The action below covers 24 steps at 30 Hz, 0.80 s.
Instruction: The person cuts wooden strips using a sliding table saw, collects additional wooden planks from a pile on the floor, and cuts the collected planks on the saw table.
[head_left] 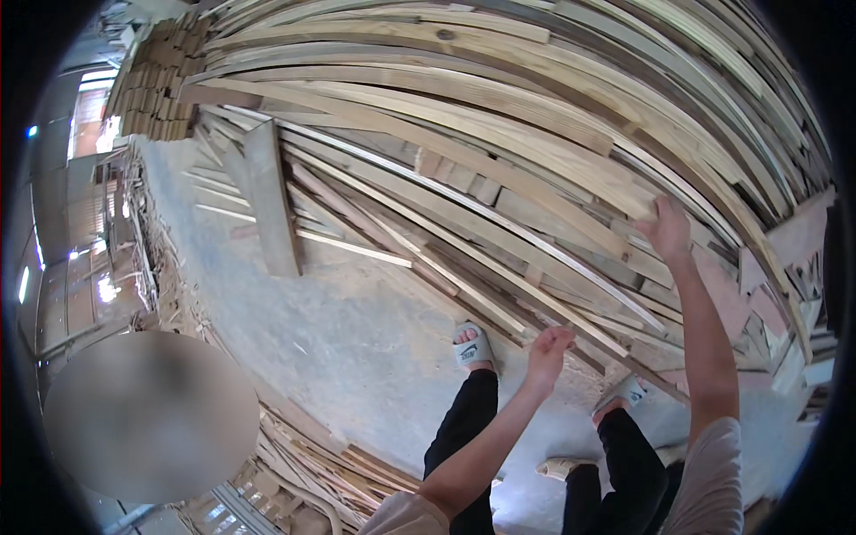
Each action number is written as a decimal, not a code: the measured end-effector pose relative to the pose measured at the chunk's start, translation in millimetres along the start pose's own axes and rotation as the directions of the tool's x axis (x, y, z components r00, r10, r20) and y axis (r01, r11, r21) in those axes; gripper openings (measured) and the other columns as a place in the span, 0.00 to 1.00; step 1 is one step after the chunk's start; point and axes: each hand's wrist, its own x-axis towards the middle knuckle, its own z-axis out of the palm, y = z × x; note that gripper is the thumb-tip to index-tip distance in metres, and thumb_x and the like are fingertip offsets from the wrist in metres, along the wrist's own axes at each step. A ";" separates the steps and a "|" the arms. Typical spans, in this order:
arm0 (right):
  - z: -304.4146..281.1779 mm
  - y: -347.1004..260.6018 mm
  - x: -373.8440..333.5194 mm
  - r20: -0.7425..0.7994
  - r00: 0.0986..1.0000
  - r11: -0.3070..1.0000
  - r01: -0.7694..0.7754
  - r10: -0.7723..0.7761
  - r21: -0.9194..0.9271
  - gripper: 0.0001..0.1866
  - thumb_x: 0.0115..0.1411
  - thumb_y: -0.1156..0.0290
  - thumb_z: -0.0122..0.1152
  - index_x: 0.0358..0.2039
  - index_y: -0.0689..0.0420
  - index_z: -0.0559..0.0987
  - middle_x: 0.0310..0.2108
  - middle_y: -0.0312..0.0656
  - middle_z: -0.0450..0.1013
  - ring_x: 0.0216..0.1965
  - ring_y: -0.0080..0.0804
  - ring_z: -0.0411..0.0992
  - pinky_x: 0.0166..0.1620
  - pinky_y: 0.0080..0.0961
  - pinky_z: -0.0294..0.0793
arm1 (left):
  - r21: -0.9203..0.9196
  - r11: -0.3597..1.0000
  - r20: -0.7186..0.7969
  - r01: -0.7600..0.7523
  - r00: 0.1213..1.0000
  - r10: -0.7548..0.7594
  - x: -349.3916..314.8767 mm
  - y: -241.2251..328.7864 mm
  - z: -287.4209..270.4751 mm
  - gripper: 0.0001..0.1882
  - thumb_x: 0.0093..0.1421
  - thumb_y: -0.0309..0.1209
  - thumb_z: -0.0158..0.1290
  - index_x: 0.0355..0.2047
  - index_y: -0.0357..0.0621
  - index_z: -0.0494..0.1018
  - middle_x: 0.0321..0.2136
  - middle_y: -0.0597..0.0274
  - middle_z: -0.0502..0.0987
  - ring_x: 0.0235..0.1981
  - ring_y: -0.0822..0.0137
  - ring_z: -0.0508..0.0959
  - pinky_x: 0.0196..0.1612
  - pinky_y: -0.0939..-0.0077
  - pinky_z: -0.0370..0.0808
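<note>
My right hand point(667, 232) is closed at the near end of a long pale wooden board point(499, 147), which runs back to the far left across the heap. Its fingertips are partly hidden by the hand itself. Lower and to the left, my left hand point(547, 352) has its fingers curled together over the near ends of several thin wooden strips point(473, 299). What it holds, if anything, cannot be made out. A pale-edged strip point(526, 223) slants between the two hands.
A big pile of long planks point(535, 62) fills the far side. Stacked short timber point(160, 80) stands at far left, and a wide grey board point(272, 196) lies across strips. My slippers point(473, 346) are close to the wood. Another person's shoe point(566, 466) shows behind.
</note>
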 end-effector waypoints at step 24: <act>30.9 -69.5 127.2 0.076 0.995 0.734 -0.100 0.065 0.672 0.25 0.44 0.71 0.76 0.41 0.62 0.75 0.35 0.40 0.76 0.38 0.26 0.73 0.43 0.24 0.73 | -0.121 0.992 -0.028 -0.047 0.999 0.044 1.4 35.0 -35.9 0.12 0.66 0.38 0.49 0.43 0.44 0.72 0.39 0.63 0.78 0.41 0.68 0.76 0.46 0.75 0.67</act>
